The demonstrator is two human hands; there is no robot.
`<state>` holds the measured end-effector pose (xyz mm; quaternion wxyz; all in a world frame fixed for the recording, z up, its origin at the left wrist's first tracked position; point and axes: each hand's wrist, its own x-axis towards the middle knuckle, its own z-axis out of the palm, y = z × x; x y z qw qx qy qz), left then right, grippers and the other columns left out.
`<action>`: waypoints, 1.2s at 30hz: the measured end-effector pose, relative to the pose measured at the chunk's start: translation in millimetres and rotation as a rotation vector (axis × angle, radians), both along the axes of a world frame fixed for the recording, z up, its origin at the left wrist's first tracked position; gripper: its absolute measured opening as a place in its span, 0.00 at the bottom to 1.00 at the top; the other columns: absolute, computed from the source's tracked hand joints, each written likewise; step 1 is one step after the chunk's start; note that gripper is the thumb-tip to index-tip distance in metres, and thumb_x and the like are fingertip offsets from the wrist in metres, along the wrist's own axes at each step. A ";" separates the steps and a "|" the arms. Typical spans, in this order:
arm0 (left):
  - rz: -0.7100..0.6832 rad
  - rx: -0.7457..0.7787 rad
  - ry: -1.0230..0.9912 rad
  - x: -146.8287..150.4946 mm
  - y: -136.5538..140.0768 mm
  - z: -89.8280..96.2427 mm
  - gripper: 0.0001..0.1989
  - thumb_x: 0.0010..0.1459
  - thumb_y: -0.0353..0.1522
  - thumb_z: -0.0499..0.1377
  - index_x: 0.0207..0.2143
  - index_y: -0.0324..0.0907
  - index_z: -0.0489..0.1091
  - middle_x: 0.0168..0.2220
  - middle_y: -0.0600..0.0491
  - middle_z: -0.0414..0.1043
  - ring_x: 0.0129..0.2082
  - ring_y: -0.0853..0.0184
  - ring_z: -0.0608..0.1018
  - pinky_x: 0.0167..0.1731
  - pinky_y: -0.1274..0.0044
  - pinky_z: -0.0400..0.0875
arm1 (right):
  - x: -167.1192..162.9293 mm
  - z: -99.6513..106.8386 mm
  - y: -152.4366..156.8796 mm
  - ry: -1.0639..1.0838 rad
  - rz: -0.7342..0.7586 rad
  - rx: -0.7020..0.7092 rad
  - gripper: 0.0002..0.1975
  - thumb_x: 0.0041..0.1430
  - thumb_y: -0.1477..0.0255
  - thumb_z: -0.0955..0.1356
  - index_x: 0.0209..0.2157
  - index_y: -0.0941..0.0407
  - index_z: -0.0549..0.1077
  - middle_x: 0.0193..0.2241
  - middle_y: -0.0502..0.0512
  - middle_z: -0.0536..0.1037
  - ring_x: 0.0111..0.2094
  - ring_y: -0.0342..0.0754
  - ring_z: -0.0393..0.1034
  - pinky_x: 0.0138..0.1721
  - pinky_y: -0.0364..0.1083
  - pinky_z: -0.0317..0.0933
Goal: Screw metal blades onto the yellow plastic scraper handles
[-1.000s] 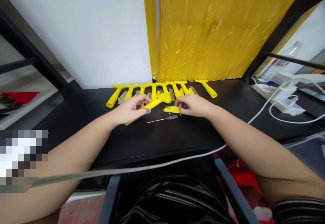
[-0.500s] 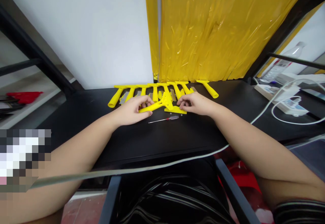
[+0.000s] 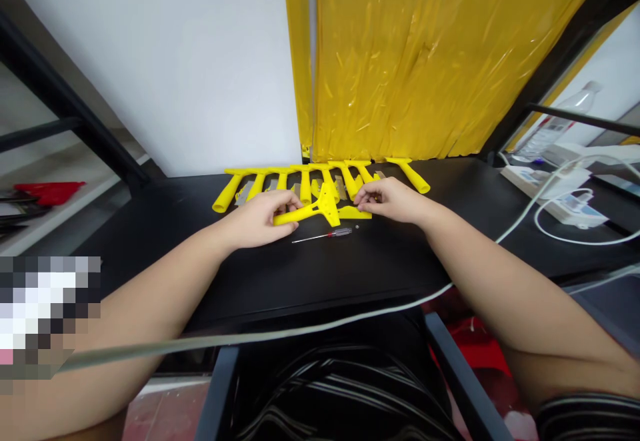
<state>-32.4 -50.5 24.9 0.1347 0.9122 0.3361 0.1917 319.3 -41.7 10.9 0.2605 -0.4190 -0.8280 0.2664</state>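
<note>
My left hand (image 3: 267, 218) is closed around the handle of a yellow plastic scraper (image 3: 327, 206), whose T-shaped head with small holes points to the right. My right hand (image 3: 383, 199) hovers at the right, its fingers pinched together; what is between them, if anything, is too small to make out. Below those fingertips a flat yellow plate (image 3: 356, 213) lies on the black table, partly behind the scraper head. A screwdriver (image 3: 341, 232) with a clear grey handle lies in front, with a tiny metal screw or nut (image 3: 357, 227) near its handle end.
Several yellow scraper handles (image 3: 227, 191) line the back of the table (image 3: 310, 274), with grey blades (image 3: 244, 193) among them. Another handle (image 3: 414, 176) lies farther right. White power strips (image 3: 575, 208) and a plastic bottle (image 3: 555, 121) are at the right. A pale cable (image 3: 325, 324) crosses the front.
My left hand has turned the scraper so its head tilts differently and sits slightly lower. My right hand has shifted a little right. Of two small metal pieces, only one is visible now.
</note>
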 end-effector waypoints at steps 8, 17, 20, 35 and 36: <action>-0.007 0.001 0.011 -0.4 0.1 -0.5 0.16 0.62 0.39 0.63 0.49 0.43 0.73 0.42 0.49 0.78 0.38 0.62 0.77 0.40 0.69 0.73 | 11.6 -7.0 11.1 0.025 -0.101 0.088 0.07 0.63 0.68 0.71 0.39 0.55 0.81 0.36 0.56 0.84 0.36 0.51 0.79 0.42 0.51 0.72; 0.002 -0.022 0.029 1.0 -1.9 1.1 0.16 0.61 0.39 0.63 0.49 0.42 0.74 0.41 0.50 0.77 0.38 0.62 0.77 0.39 0.70 0.72 | 7.0 -7.2 11.8 0.403 -0.121 -0.219 0.11 0.58 0.71 0.77 0.41 0.54 0.77 0.32 0.53 0.79 0.29 0.47 0.78 0.30 0.47 0.77; 0.007 -0.025 0.040 1.8 -2.7 1.9 0.16 0.61 0.39 0.63 0.49 0.42 0.74 0.40 0.50 0.77 0.38 0.62 0.77 0.39 0.71 0.72 | 5.8 -7.2 11.5 0.465 -0.104 -0.242 0.14 0.55 0.73 0.79 0.41 0.55 0.75 0.32 0.53 0.80 0.30 0.47 0.79 0.36 0.49 0.79; -0.051 -0.028 0.024 5.0 -4.5 2.2 0.14 0.61 0.37 0.63 0.48 0.43 0.73 0.41 0.50 0.77 0.39 0.61 0.78 0.40 0.70 0.72 | -9.0 3.8 0.0 0.819 -0.096 -0.329 0.24 0.45 0.63 0.84 0.39 0.55 0.76 0.33 0.50 0.79 0.32 0.44 0.78 0.34 0.44 0.78; -0.058 -0.025 0.026 5.4 -4.7 2.1 0.14 0.61 0.37 0.63 0.48 0.43 0.73 0.41 0.50 0.77 0.40 0.61 0.77 0.40 0.69 0.71 | -11.9 2.9 -0.8 0.816 -0.080 -0.378 0.25 0.45 0.64 0.85 0.41 0.55 0.76 0.33 0.50 0.79 0.32 0.44 0.78 0.32 0.43 0.78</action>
